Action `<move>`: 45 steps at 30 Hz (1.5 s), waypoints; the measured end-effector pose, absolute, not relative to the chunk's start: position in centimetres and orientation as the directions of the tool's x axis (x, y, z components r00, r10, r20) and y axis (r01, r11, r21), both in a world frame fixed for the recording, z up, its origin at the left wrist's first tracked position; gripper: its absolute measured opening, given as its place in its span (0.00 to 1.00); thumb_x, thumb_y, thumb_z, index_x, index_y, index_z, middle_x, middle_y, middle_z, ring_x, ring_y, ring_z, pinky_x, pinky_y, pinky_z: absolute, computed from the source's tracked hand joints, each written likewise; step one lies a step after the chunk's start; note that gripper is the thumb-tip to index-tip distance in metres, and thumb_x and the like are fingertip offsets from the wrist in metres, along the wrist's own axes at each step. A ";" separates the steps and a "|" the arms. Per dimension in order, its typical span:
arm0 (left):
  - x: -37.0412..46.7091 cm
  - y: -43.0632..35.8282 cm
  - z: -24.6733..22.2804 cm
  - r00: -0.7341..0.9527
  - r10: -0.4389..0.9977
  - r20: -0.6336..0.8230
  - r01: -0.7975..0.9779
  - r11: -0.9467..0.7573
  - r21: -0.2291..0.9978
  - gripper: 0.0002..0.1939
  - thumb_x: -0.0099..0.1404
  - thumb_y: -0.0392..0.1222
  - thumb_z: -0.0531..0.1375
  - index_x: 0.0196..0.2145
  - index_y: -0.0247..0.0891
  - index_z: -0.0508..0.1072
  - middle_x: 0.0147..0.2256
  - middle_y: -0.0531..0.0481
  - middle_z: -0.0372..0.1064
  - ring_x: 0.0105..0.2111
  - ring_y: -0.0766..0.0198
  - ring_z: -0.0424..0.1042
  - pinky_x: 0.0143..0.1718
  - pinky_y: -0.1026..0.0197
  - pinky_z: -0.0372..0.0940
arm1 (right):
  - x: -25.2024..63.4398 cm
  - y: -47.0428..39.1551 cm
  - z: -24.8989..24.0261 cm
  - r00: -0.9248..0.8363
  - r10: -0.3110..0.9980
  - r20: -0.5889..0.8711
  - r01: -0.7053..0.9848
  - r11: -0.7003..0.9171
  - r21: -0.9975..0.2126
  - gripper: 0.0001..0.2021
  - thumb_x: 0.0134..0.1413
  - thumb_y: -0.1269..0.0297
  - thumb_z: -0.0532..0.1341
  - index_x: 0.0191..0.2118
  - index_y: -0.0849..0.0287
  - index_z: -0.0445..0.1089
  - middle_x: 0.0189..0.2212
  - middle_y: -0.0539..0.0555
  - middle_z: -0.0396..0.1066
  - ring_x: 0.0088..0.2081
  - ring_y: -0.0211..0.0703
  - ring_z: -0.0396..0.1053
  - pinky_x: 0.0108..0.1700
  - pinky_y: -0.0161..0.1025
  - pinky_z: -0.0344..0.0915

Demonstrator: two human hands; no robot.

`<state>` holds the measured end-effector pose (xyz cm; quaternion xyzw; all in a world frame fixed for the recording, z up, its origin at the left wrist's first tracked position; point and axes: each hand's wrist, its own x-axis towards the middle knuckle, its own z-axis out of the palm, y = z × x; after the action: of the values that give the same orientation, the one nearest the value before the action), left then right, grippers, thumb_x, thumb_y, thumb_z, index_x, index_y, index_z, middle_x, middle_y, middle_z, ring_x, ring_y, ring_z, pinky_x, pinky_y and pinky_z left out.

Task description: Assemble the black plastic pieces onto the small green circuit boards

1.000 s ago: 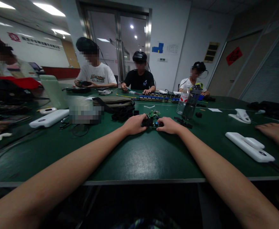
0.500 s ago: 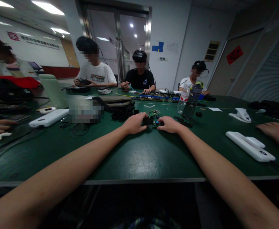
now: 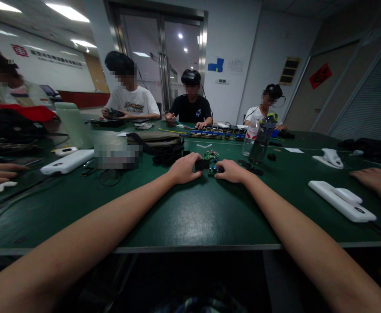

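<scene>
Both my arms reach out over the green table. My left hand [image 3: 186, 168] has its thumb and fingers closed around a small black boxy part [image 3: 202, 164]. Facing it, my right hand [image 3: 230, 171] pinches a small green circuit board [image 3: 211, 170] that carries a blue component. The black part and the board are side by side, close together; whether they touch I cannot tell. Just beyond my fingers lies a cluster of more green circuit boards [image 3: 212, 154]. Thin black pieces [image 3: 251, 167] rest to the right of my right hand.
A clear bottle [image 3: 249, 139] and a dark bottle [image 3: 261, 141] stand beyond my right hand. Black trays [image 3: 167, 157] and a grey-brown bag [image 3: 159, 140] lie behind my left. White power banks [image 3: 342, 201] sit at both sides. Other people work around the table; their hands show at both edges.
Almost nothing differs. Both hands stay in place with the black part and the board; the whole view has shifted very slightly.
</scene>
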<state>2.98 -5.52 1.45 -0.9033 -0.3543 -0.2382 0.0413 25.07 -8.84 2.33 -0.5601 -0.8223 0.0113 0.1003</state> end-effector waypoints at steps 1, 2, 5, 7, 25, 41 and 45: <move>3.0 -5.5 1.5 0.634 0.618 0.465 0.656 -0.748 0.100 0.18 0.59 0.46 0.60 0.46 0.40 0.65 0.45 0.44 0.69 0.44 0.53 0.72 0.47 0.53 0.67 | 25.1 -8.8 2.3 -0.353 0.924 0.150 0.918 0.373 -0.133 0.15 0.53 0.59 0.66 0.45 0.61 0.73 0.41 0.57 0.75 0.41 0.45 0.71 0.41 0.34 0.62; 3.0 -5.5 1.5 0.633 0.616 0.469 0.652 -0.751 0.106 0.18 0.59 0.46 0.59 0.46 0.39 0.65 0.45 0.43 0.69 0.44 0.53 0.72 0.47 0.53 0.67 | 25.1 -8.8 2.4 -0.354 0.924 0.148 0.918 0.373 -0.135 0.15 0.53 0.59 0.66 0.45 0.61 0.73 0.41 0.57 0.75 0.41 0.45 0.71 0.41 0.34 0.61; 3.0 -5.5 1.5 0.632 0.610 0.478 0.640 -0.759 0.122 0.18 0.60 0.47 0.59 0.46 0.39 0.65 0.45 0.43 0.69 0.44 0.52 0.72 0.47 0.52 0.67 | 25.1 -8.9 2.4 -0.355 0.923 0.146 0.917 0.375 -0.139 0.15 0.53 0.59 0.66 0.44 0.61 0.74 0.40 0.58 0.75 0.40 0.44 0.71 0.40 0.34 0.61; 2.9 -5.5 1.5 0.631 0.607 0.482 0.636 -0.761 0.126 0.17 0.59 0.47 0.59 0.45 0.39 0.65 0.44 0.44 0.70 0.44 0.53 0.72 0.47 0.52 0.67 | 25.1 -8.9 2.5 -0.358 0.923 0.144 0.916 0.377 -0.138 0.14 0.53 0.60 0.66 0.44 0.61 0.74 0.40 0.58 0.75 0.40 0.44 0.71 0.39 0.34 0.61; 3.0 -5.7 1.6 0.618 0.609 0.497 0.646 -0.754 0.119 0.16 0.59 0.45 0.60 0.44 0.40 0.67 0.44 0.44 0.68 0.45 0.53 0.70 0.48 0.52 0.67 | 25.2 -8.8 2.3 -0.358 0.920 0.162 0.913 0.381 -0.146 0.14 0.52 0.59 0.66 0.44 0.60 0.74 0.40 0.58 0.75 0.41 0.46 0.71 0.40 0.34 0.62; 3.0 -5.6 1.5 0.622 0.606 0.496 0.645 -0.756 0.114 0.16 0.60 0.47 0.60 0.44 0.40 0.66 0.44 0.45 0.69 0.45 0.54 0.71 0.48 0.53 0.67 | 25.0 -8.9 2.5 -0.356 0.924 0.142 0.916 0.375 -0.145 0.14 0.53 0.59 0.66 0.44 0.60 0.73 0.41 0.57 0.75 0.41 0.45 0.71 0.40 0.34 0.62; 3.0 -5.5 1.4 0.623 0.608 0.491 0.645 -0.755 0.118 0.16 0.60 0.46 0.60 0.45 0.40 0.66 0.44 0.45 0.69 0.45 0.54 0.70 0.48 0.53 0.66 | 25.1 -8.8 2.3 -0.357 0.922 0.148 0.914 0.377 -0.149 0.14 0.53 0.60 0.66 0.44 0.60 0.73 0.40 0.57 0.75 0.41 0.45 0.71 0.40 0.34 0.62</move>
<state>2.99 -5.53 1.44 -0.9003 -0.3480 -0.2593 0.0349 25.14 -8.77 2.30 -0.5576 -0.8234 0.0205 0.1038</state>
